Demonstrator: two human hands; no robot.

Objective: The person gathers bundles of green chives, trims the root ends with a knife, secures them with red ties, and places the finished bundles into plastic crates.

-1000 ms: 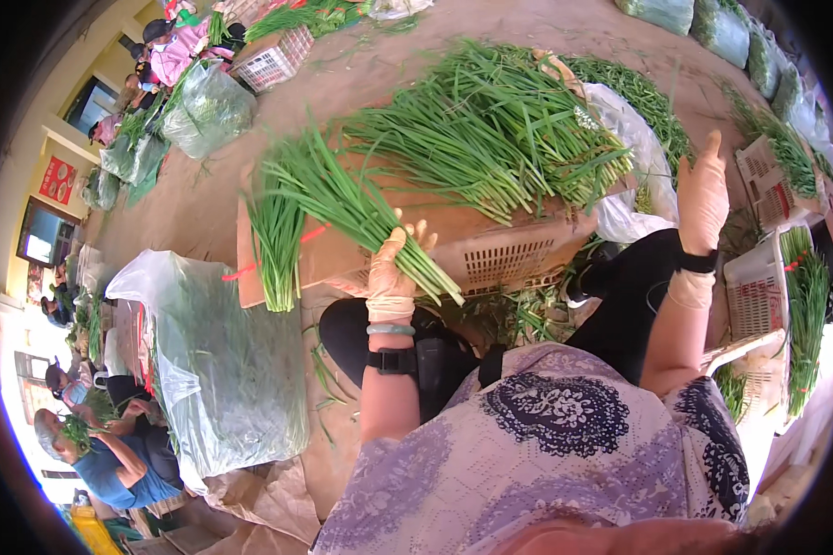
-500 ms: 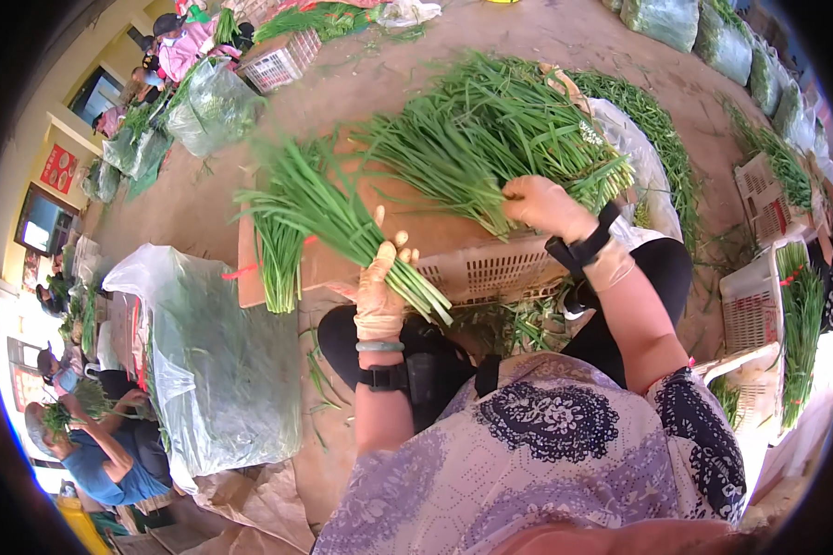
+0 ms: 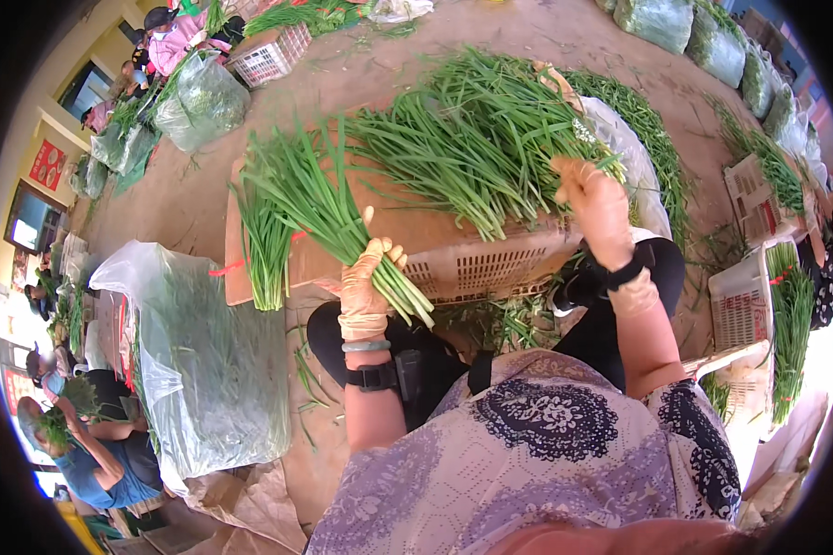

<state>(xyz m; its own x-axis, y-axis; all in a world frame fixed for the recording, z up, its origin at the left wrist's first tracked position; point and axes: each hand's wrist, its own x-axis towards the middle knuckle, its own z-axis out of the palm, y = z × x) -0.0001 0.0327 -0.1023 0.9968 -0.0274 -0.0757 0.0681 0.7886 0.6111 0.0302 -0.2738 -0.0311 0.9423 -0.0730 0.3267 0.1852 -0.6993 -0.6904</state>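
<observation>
My gloved left hand (image 3: 366, 294) is closed round the stems of a bunch of garlic chives (image 3: 319, 199). The leaves fan up and away to the left, and the pale stem ends stick out below the fist. My gloved right hand (image 3: 597, 208) is at the right end of a large loose chive pile (image 3: 477, 139), its fingers curled in near the stem ends. Whatever those fingers may hold is hidden. Under the pile lies a brown board (image 3: 426, 239) on a plastic crate (image 3: 500, 268). A smaller chive bundle (image 3: 267, 264) rests at the board's left end, beside red ties.
A big clear plastic bag of greens (image 3: 217, 361) stands to the left. Loose leaves (image 3: 643, 139) heap up beyond the board on the right. Crates (image 3: 740, 305) with chives line the right side. Several people work at the left; one wears a blue shirt (image 3: 102, 472).
My right hand has moved to the right, from the pile's near edge to its right end. My left hand still holds its bunch, and the leaves have stopped blurring.
</observation>
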